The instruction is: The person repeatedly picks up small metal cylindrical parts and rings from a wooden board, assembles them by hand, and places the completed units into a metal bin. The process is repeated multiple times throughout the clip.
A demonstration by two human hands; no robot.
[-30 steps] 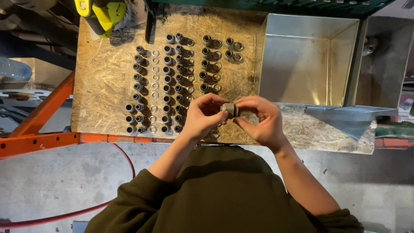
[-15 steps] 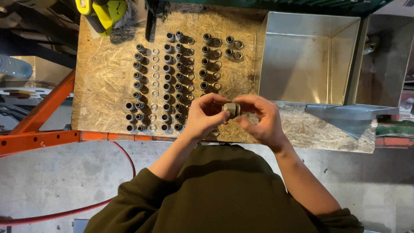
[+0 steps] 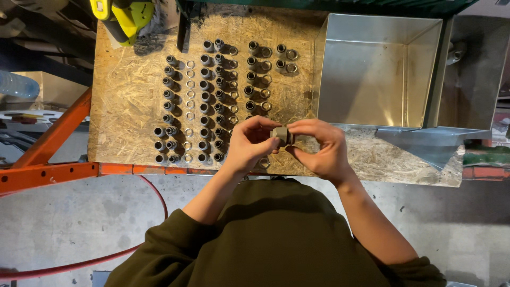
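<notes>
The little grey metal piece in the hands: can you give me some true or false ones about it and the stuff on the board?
1. Both hands, left hand and right hand, hold the small grey metal fitting. True.
2. The shiny metal box is full of fittings. False: no fittings show inside it.
3. Dark metal fittings stand in rows on the chipboard worktop. True.
4. The yellow-green power tool lies beside the person's right hand. False: it sits at the far left corner of the board.
5. The beam under the board is blue. False: it is orange.
</notes>
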